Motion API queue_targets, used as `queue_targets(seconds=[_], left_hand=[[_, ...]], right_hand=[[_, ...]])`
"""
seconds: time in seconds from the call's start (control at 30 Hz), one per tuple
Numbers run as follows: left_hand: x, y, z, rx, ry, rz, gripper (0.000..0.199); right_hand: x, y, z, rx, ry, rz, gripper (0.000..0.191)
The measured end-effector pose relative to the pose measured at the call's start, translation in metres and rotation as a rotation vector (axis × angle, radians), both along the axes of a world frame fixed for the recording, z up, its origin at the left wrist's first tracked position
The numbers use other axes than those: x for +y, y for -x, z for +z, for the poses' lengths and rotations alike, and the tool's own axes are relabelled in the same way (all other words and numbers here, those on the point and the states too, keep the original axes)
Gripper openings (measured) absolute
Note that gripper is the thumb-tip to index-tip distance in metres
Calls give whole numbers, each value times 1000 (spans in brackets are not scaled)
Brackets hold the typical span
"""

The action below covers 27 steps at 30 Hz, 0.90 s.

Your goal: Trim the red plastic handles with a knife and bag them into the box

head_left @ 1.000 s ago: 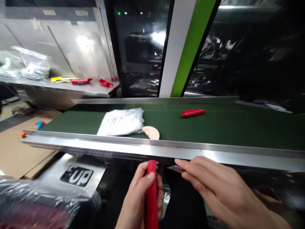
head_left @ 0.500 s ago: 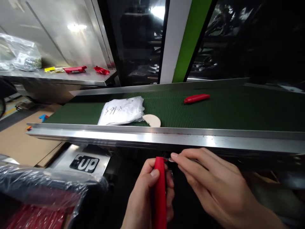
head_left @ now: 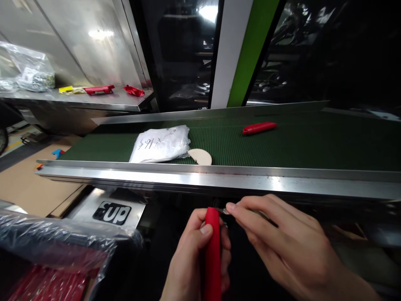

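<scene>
My left hand (head_left: 191,255) is closed around a long red plastic part (head_left: 213,251), its thumb lying along the near face and its fingers behind. The part stands nearly upright, its lower end cut off by the picture's bottom edge. To the right, my right hand (head_left: 282,238) pinches a slim metal trimming knife (head_left: 224,211). The knife's thin tip meets the upper right edge of the red part. Most of its handle is hidden by my fingers. Both hands are in front of the conveyor's metal rail (head_left: 200,177).
On the green conveyor belt (head_left: 300,146) lie a white plastic packet (head_left: 159,144), a beige half-round piece (head_left: 201,156) and another red part (head_left: 259,128). Red pieces (head_left: 99,89) rest on a steel shelf (head_left: 115,100). A plastic-lined box (head_left: 62,234) with red parts stands at lower left.
My hands and the red part have shifted very slightly to the right. The upper end of the part tilts a little differently, and the knife tip stays at its edge.
</scene>
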<state>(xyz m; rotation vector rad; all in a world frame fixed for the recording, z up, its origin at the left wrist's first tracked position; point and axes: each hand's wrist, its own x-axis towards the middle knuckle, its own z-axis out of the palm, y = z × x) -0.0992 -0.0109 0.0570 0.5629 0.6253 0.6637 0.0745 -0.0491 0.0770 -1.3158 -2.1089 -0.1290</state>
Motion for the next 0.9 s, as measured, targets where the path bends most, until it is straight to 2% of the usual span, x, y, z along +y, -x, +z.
queue_targets(seconds=[0.17, 0.4, 0.6, 0.9], left_hand=[[-1, 0, -2, 18, -2, 11, 18], [2, 2, 0, 27, 86, 35, 16], [10, 3, 4, 21, 29, 34, 14], [18, 0, 2, -43, -19, 68, 9]], right_hand=[[-2, 0, 0, -29, -9, 0, 38], [-15, 8, -5, -70, -5, 13, 39], [-27, 16, -11, -122, 62, -9, 36], [-39, 24, -21, -175, 26, 6, 30]])
